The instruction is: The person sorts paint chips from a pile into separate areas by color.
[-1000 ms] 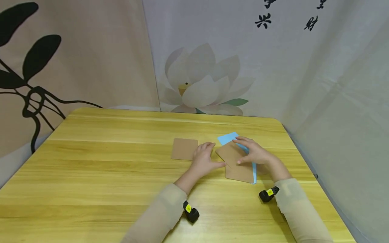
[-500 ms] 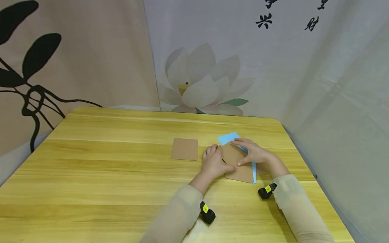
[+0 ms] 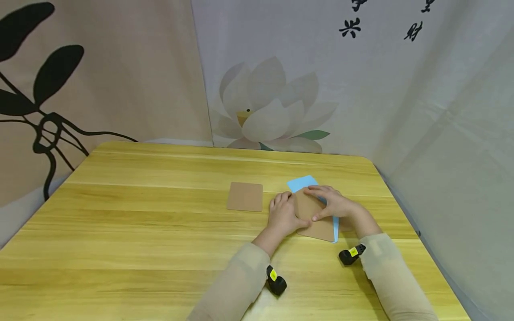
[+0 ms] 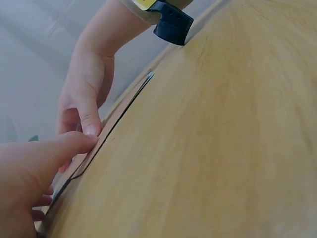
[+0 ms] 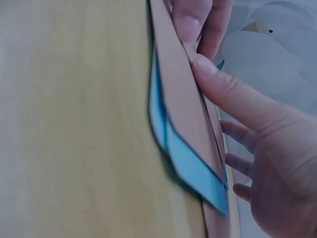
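Place: indoor recording corner, a single table screened by printed cloth; whether home, office or lab cannot be told. Wood-grain tabletop [image 3: 152, 227] extends beneath and around left hand [image 3: 283, 215] and right hand [image 3: 339, 206]. Beyond the hands: pale backdrop [image 3: 373, 89], folds visible, bearing a lotus print [image 3: 273, 107]; above it, black Chinese characters [image 3: 350, 28]. Far left of the hands: beige panel [image 3: 148, 58], dark leaf print [image 3: 58, 69]. Just behind each hand, at the cuff: black wrist cameras [image 3: 277, 283], yellow-labelled.

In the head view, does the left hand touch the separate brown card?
No, the separate brown card lies on the table with a gap between it and the left hand.
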Demonstrator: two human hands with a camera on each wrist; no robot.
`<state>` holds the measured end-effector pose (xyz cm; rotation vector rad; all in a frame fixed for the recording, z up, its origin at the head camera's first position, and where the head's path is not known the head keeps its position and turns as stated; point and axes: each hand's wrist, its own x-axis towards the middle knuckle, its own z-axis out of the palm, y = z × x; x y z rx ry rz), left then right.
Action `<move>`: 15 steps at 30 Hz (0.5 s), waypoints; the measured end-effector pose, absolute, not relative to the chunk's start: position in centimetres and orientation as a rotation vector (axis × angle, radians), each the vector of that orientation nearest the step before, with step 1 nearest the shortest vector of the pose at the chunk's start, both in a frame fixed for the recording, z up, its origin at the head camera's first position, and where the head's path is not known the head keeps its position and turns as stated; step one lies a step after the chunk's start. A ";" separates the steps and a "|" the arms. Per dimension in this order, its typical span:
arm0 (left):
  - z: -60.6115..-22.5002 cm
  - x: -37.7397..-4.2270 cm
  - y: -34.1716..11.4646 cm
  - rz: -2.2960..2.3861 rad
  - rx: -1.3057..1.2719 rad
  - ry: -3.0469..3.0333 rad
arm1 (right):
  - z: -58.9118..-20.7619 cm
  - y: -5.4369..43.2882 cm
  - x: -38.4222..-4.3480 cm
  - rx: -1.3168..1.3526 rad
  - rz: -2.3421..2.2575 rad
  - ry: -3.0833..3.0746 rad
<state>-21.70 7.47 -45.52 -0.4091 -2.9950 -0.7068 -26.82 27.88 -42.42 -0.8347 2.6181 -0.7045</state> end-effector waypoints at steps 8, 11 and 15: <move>-45.4 -21.7 7.5 -0.726 -0.398 -2.993 | -42.7 27.9 -26.6 -0.847 -0.720 2.622; -45.4 -21.7 7.5 -0.723 -0.413 -2.993 | -42.7 27.9 -26.4 -0.848 -0.732 2.627; -45.4 -21.7 7.4 -0.723 -0.439 -2.987 | -42.7 27.9 -26.1 -0.852 -0.751 2.644</move>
